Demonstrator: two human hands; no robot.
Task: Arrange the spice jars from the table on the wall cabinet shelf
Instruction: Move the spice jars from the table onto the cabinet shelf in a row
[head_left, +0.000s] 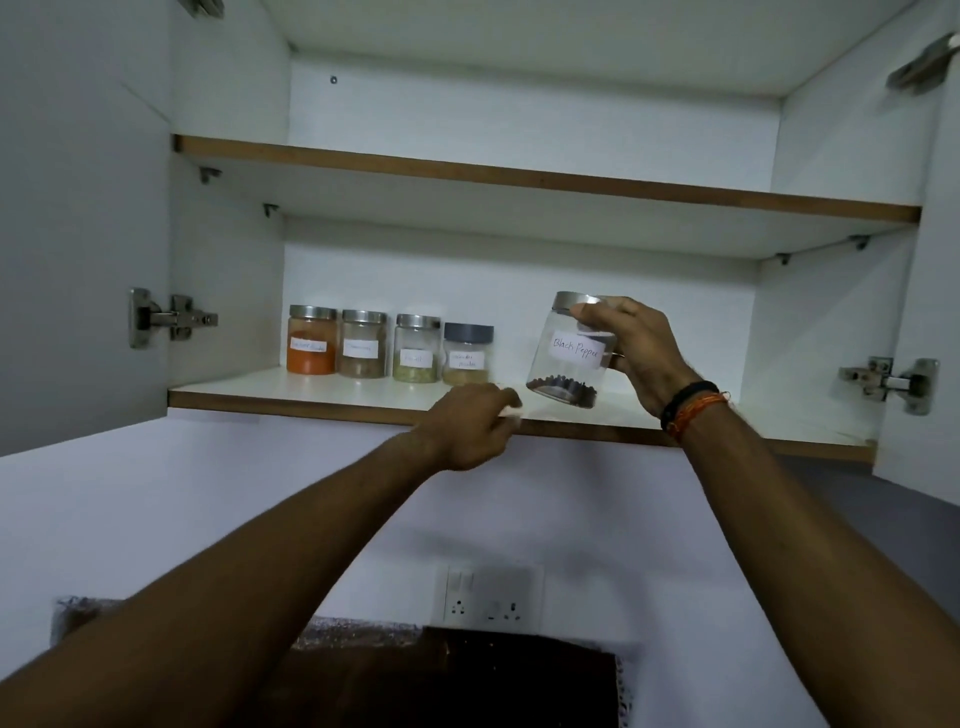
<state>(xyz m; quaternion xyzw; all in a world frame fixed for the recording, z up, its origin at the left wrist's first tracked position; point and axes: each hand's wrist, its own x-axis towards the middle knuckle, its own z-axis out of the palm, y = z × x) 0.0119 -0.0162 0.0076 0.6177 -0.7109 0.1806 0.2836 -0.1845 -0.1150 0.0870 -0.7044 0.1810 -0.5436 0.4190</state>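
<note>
My right hand grips a clear jar labelled "Black Pepper" by its upper part, tilted, just above the lower shelf of the open wall cabinet. A few peppercorns lie at the jar's bottom. Several jars stand in a row at the shelf's back left: an orange-powder jar, a brown-spice jar, a green-spice jar and a grey-lidded jar. My left hand rests at the shelf's front edge, fingers curled, holding nothing that I can see.
The upper shelf holds nothing in view. Both cabinet doors stand open, with hinges at left and right. A wall socket plate sits below the cabinet. The shelf right of the held jar is bare.
</note>
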